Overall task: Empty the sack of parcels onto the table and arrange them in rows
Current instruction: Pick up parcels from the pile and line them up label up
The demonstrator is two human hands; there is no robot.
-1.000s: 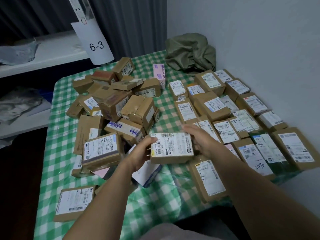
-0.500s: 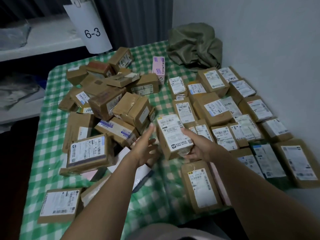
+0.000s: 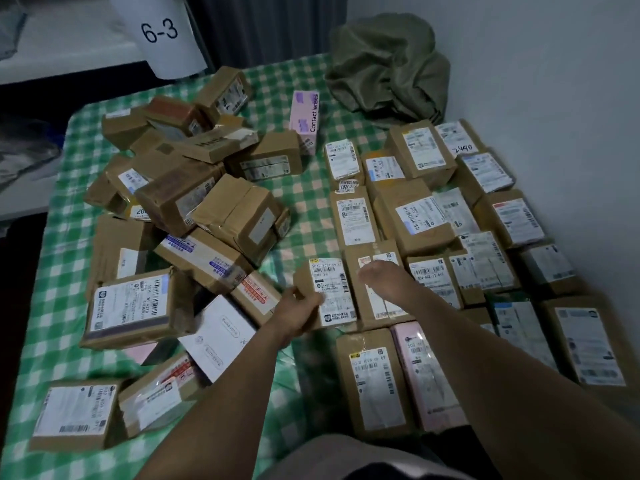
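Tabletop (image 3: 311, 216): sack (image 3: 388, 67) crumpled at far right corner, loose heap (image 3: 194, 202) left, rows (image 3: 450, 220) along right edge.
Labelled parcel (image 3: 330, 289) at the rows' near-left end; left hand (image 3: 298, 311) grips its left edge, right hand (image 3: 384, 275) flat, fingers straight, just beside it.

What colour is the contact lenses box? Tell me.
Pink contact lenses box, clearest in the head view.

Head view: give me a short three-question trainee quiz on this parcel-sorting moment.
1. True or false: the olive sack lies crumpled at the far corner of the checked table.
2. What is printed on the upright pink box? A Contact lenses, B Batteries, C Tea.
3. Fill in: the left hand grips a labelled parcel; the right hand is ____ (open/shut).
Key: 1 true; 2 A; 3 open.
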